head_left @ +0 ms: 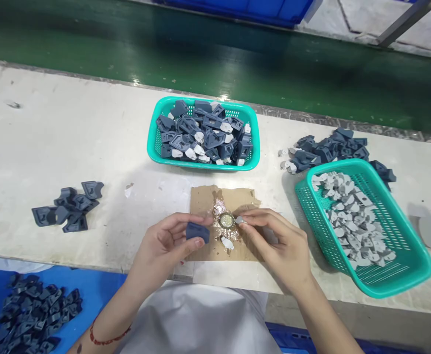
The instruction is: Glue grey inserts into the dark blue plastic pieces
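My left hand grips a dark blue plastic part between thumb and fingers, just left of a small round dish of glue. My right hand pinches a small light grey piece at the dish's right edge. The dish stands on a stained brown cardboard sheet near the table's front edge. Another grey piece lies on the cardboard below the dish.
A teal basket at the back holds blue parts fitted with grey pieces. A second teal basket at the right holds grey pieces. Loose blue parts lie at the left, back right, and in a blue bin below.
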{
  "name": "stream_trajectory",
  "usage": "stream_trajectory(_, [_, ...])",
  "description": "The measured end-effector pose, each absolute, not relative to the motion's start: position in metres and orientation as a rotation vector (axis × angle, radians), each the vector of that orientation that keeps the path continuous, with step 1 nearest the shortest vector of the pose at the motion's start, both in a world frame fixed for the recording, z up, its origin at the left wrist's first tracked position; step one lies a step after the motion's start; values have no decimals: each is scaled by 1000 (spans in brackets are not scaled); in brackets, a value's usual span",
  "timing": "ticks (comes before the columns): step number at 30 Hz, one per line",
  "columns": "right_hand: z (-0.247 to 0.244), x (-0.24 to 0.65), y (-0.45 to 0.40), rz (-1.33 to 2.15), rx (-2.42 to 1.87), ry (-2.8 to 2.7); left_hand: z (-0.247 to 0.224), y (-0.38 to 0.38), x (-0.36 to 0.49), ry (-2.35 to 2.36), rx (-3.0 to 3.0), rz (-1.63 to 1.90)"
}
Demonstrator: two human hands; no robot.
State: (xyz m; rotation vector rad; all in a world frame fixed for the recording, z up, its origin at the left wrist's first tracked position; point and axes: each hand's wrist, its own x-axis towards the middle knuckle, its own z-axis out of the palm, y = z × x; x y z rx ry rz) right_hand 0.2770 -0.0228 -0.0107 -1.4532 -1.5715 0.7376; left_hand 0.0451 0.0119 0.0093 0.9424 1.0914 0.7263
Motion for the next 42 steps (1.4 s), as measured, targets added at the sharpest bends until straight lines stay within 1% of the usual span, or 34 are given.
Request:
stream_trajectory(7, [-3, 271, -24, 941, -1400, -1109, 4, 6, 53, 1037, 899, 818])
stream_trajectory(11, [12, 257, -22, 1011, -1288, -1018, 4, 5, 56, 985, 889, 893])
stream_trajectory(15, [21, 244, -19, 1079, -1246, -972, 9, 4, 59, 1061, 944, 937])
stream_trajectory(18, [23, 240, -18, 1105, -1224, -992, 10, 3, 59, 1106, 935, 947])
stream_trajectory(23, [22, 243, -21, 1134, -1172, -1072, 9, 5, 56, 981, 743, 866])
stream_trajectory(30, [23, 248, -23, 1028, -1182, -1299, 12, 8, 56, 932, 555, 732])
stream_trajectory(42, [28, 252, -19, 908, -1155, -1573, 8, 9, 57, 911, 537, 644])
